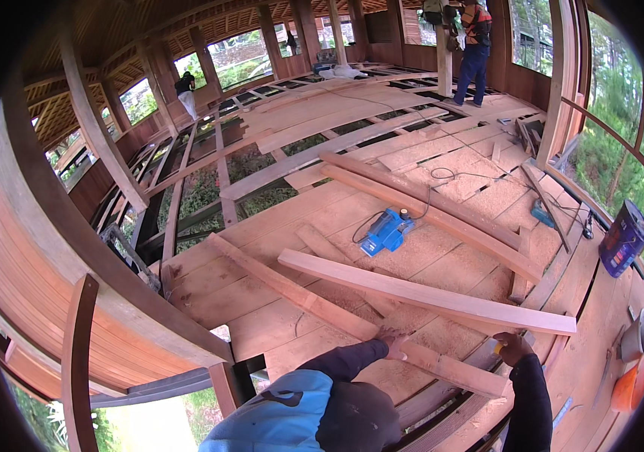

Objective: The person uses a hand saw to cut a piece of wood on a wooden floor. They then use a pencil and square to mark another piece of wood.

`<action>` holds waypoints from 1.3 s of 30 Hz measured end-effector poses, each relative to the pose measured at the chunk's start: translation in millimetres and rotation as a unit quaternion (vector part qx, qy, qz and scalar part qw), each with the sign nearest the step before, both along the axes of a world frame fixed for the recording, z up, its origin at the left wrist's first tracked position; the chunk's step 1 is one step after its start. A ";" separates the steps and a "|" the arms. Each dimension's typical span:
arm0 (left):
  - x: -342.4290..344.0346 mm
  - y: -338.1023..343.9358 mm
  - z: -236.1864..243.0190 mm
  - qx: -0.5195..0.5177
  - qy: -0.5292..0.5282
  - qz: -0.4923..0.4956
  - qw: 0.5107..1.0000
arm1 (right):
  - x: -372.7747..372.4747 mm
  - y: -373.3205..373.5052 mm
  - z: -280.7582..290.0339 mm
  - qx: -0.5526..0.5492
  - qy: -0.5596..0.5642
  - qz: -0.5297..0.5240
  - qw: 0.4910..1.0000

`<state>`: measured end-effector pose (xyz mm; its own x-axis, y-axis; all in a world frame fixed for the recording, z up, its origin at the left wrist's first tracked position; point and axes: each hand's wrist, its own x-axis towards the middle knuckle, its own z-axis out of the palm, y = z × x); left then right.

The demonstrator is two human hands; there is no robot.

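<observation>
A wooden beam (450, 368) at lower center lies under a worker's left hand (395, 346), its grip unclear; the right hand (515, 350), near the beam's end, clasps a small yellow object (498, 347).

There are two hands (393, 346), one yellow item (498, 347), one blue planer (387, 232) and one teal tool (542, 213). One can (625, 241) and two tubs (636, 339) are visible. Beams (427, 292) number at least four, other people (475, 71) at least two.
</observation>
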<state>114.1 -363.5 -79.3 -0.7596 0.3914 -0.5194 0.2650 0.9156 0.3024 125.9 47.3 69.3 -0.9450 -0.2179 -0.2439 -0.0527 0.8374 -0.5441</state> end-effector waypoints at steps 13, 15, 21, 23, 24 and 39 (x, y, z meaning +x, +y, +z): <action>8.5 -23.0 -38.6 0.162 0.065 -0.020 0.984 | 36.4 -121.5 -120.7 0.073 -0.059 0.137 0.986; 6.2 -20.1 -41.5 0.176 0.093 -0.022 0.980 | 29.6 -111.8 -130.0 0.051 -0.054 0.131 0.989; 17.0 -17.3 -42.6 0.177 0.070 0.002 0.982 | 51.2 -121.4 -137.4 0.092 0.059 0.121 0.987; 13.8 -18.3 -37.3 0.161 0.069 -0.005 0.985 | 55.1 -120.6 -137.2 0.072 0.072 0.114 0.988; 12.8 -17.0 -33.7 0.161 0.070 -0.008 0.984 | 54.5 -118.7 -135.9 0.063 0.060 0.106 0.991; 13.8 -21.1 -40.4 0.172 0.116 -0.017 0.978 | 56.5 -118.2 -133.2 0.032 0.089 0.091 0.991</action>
<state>127.9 -384.7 -119.7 -0.8254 0.5389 -0.1680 0.3908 0.7603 0.5189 182.4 -71.0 -64.0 -0.9207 -0.3784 -0.0958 -0.2966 0.8378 -0.4585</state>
